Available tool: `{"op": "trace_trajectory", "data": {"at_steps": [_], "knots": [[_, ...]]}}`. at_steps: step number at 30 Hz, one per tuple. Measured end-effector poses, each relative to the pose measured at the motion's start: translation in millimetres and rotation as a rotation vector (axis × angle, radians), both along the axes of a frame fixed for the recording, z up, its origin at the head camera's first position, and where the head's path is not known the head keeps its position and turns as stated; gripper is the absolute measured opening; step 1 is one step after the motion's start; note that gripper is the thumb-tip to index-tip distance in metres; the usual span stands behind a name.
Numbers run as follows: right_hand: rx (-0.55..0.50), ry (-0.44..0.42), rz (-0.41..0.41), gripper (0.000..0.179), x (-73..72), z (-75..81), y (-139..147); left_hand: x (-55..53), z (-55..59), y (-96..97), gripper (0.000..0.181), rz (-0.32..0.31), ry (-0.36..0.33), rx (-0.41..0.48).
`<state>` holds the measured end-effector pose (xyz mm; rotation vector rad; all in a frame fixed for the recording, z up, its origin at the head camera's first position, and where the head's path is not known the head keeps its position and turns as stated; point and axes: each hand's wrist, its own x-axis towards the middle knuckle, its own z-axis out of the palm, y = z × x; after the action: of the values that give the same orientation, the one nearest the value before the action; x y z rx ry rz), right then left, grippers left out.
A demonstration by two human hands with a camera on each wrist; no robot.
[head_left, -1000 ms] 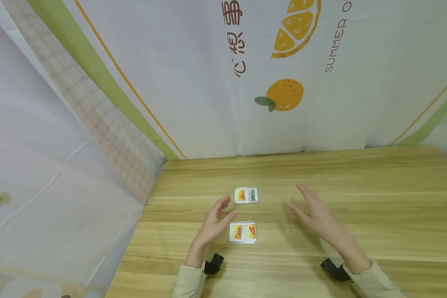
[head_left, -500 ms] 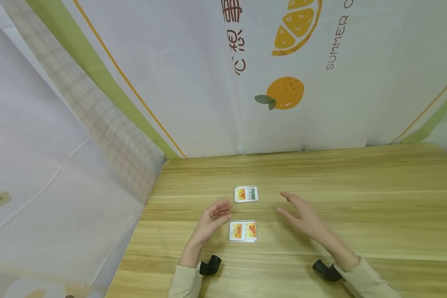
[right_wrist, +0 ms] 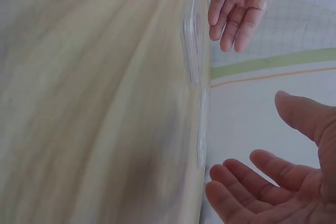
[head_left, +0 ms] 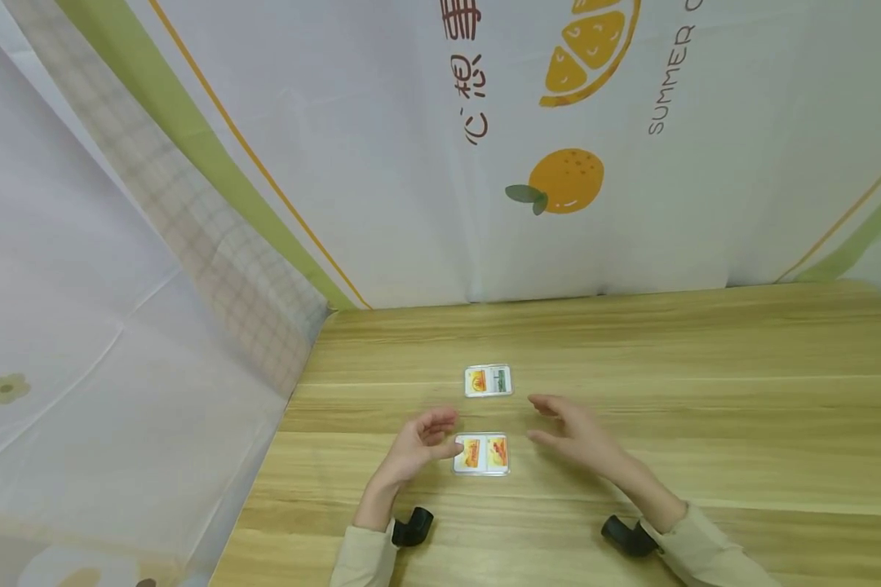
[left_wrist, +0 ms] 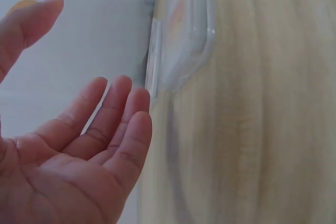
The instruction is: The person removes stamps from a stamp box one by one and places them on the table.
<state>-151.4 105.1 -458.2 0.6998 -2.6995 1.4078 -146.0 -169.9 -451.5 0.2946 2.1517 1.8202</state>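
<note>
My right hand [head_left: 574, 436] has moved in toward my left hand [head_left: 413, 448]; both, loosely spread and empty, flank the nearer card case [head_left: 481, 456], presumably leaving both ends reachable.

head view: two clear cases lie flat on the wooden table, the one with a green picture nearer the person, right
Wrong on one point: the head view shows the green-picture case farther away and the orange-yellow case nearer. Both do lie flat on the wooden table.
</note>
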Motion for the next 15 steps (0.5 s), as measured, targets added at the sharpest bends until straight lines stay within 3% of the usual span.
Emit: {"op": "trace_trajectory", "data": {"at_steps": [7,15], "knots": [[-0.022,-0.037,0.065,0.049,-1.0,-3.8,-9.3,2.2,-3.5,-0.8,0.054,-0.008,0.041,-0.084],[0.023,-0.001,0.102,0.052,-3.0,-2.7,-16.3,3.3,-5.6,-1.2,0.058,-0.027,0.08,-0.151]]}}
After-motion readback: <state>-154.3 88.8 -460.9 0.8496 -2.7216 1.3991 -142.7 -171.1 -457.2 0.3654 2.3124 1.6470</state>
